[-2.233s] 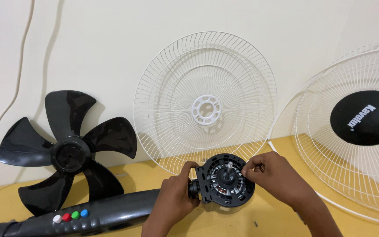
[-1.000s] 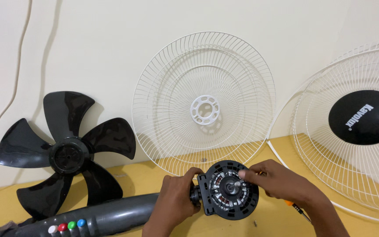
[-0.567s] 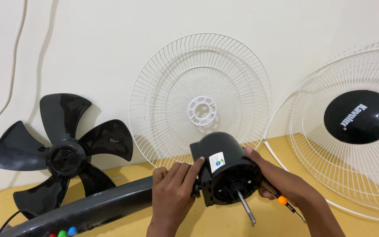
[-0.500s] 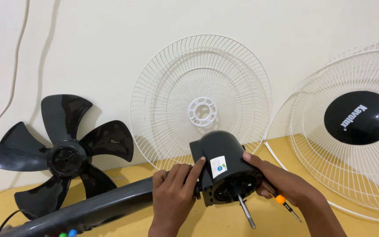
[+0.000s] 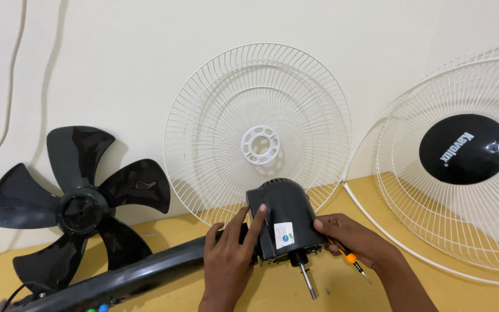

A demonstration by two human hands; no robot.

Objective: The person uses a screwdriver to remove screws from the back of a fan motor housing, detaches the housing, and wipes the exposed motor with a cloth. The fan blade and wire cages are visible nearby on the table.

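Home repair spot, fan blade (image 5: 79, 205), wire grilles (image 5: 258, 130) against plain wall (image 5: 145, 58)

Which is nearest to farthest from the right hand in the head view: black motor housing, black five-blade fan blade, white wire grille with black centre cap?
1. Black motor housing, touching the right hand.
2. White wire grille with black centre cap, right.
3. Black five-blade fan blade, far left.

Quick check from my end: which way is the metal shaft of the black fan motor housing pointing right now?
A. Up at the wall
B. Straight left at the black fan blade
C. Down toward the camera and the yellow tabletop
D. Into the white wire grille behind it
C. The metal shaft sticks out of the black plastic fan motor housing downward toward the camera, over the yellow tabletop, with the left hand and right hand on either side.
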